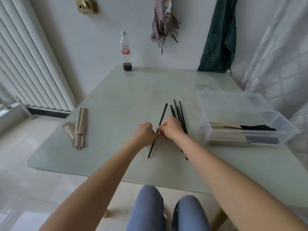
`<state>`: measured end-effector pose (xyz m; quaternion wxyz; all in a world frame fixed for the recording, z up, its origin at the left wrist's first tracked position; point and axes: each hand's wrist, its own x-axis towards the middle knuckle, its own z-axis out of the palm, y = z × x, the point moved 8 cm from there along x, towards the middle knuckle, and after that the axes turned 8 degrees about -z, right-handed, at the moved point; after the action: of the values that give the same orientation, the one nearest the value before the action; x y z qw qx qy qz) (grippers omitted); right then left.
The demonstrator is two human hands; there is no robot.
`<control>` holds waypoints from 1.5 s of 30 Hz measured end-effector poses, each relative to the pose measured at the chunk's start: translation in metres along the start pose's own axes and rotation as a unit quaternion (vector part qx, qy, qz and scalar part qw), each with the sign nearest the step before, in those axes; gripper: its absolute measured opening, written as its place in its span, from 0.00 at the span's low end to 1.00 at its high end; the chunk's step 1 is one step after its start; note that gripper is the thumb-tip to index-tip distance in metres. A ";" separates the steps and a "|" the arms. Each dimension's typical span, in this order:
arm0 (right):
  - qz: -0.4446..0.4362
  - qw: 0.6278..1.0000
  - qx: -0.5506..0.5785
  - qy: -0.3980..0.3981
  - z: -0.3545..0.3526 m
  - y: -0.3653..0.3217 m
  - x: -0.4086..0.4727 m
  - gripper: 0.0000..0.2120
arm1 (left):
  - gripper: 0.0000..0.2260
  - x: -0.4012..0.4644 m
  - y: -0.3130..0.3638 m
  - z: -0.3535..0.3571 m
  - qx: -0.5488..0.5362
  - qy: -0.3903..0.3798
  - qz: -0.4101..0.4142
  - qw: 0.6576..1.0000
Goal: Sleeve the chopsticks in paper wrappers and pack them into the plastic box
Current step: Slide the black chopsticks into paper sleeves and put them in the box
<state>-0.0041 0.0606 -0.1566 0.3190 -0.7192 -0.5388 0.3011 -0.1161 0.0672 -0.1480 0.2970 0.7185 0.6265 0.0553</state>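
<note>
Both hands meet mid-table: left hand [145, 131] and right hand [169, 127], fingers curled, pinch one black chopstick [162, 117] lying on the table [116, 100]. Loose chopsticks [179, 112] lie just right. Paper wrappers [79, 129] sit near the left edge, the plastic box [241, 114] at the right edge.

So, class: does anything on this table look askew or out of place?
Nothing is spilled or damaged. The loose black chopsticks lie fanned rather than parallel, and one paper wrapper sits crooked beside the wrapper pile.
</note>
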 end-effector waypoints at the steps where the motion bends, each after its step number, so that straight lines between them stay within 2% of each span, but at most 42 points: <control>1: 0.011 0.998 0.064 -0.001 0.003 -0.001 -0.001 0.06 | 0.19 -0.001 -0.004 -0.005 -0.007 0.002 0.012 1.000; 4: 0.031 0.975 0.220 -0.010 0.012 -0.017 -0.008 0.07 | 0.10 -0.012 -0.014 -0.030 -0.027 0.038 0.062 0.997; 6: 0.021 0.962 0.273 -0.021 0.019 -0.036 -0.013 0.06 | 0.09 -0.017 -0.029 -0.051 -0.070 0.076 0.083 0.991; 9: -0.010 0.951 0.308 -0.029 0.031 -0.065 -0.020 0.05 | 0.11 -0.019 -0.078 -0.095 -0.095 0.204 0.021 0.974; 11: -0.027 0.949 0.313 -0.026 0.041 -0.082 -0.024 0.03 | 0.11 -0.024 -0.118 -0.124 -0.060 0.291 -0.044 0.954; 12: -0.033 0.949 0.312 -0.021 0.042 -0.086 -0.025 0.03 | 0.13 -0.023 -0.130 -0.129 -0.032 0.303 -0.070 0.950; 14: -0.046 0.948 0.313 -0.019 0.052 -0.097 -0.027 0.03 | 0.17 -0.021 -0.154 -0.135 0.016 0.281 -0.127 0.951; 18: -0.057 0.949 0.308 -0.021 0.066 -0.114 -0.029 0.03 | 0.17 -0.012 -0.187 -0.135 0.039 0.239 -0.208 0.948; 22: -0.058 0.952 0.300 -0.008 0.070 -0.118 -0.028 0.02 | 0.11 -0.001 -0.189 -0.137 0.065 0.231 -0.189 0.952; 28: -0.054 0.955 0.293 0.002 0.069 -0.117 -0.026 0.07 | 0.07 0.000 -0.188 -0.144 -0.018 0.243 -0.163 0.956; 29: -0.055 0.954 0.294 0.006 0.068 -0.116 -0.026 0.07 | 0.06 -0.001 -0.186 -0.145 -0.061 0.242 -0.146 0.957; 31: -0.056 0.949 0.308 0.025 0.062 -0.115 -0.025 0.07 | 0.05 0.002 -0.182 -0.140 -0.232 0.204 -0.102 0.946; 33: -0.061 0.941 0.328 0.054 0.054 -0.115 -0.025 0.07 | 0.09 0.002 -0.173 -0.131 -0.402 0.141 -0.064 0.902; 36: -0.076 0.922 0.368 0.093 0.040 -0.116 -0.025 0.08 | 0.08 0.000 -0.159 -0.121 -0.532 0.080 -0.045 0.842; 38: -0.081 0.913 0.386 0.104 0.033 -0.116 -0.026 0.08 | 0.05 -0.003 -0.148 -0.116 -0.579 0.038 -0.037 0.813; 39: -0.083 0.912 0.388 0.106 0.030 -0.116 -0.026 0.07 | 0.05 -0.004 -0.143 -0.114 -0.582 0.030 -0.031 0.812; 41: -0.088 0.915 0.379 0.110 0.024 -0.115 -0.028 0.06 | 0.05 -0.007 -0.136 -0.116 -0.545 0.052 -0.019 0.836; 45: -0.083 0.931 0.342 0.095 0.019 -0.112 -0.032 0.10 | 0.07 -0.026 -0.111 -0.133 -0.408 0.171 0.066 0.894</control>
<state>-0.0913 0.0562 -0.0780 0.6192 -0.5443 -0.4282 0.3701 -0.2780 0.0949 -0.0874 0.4481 0.5531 0.5415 0.4473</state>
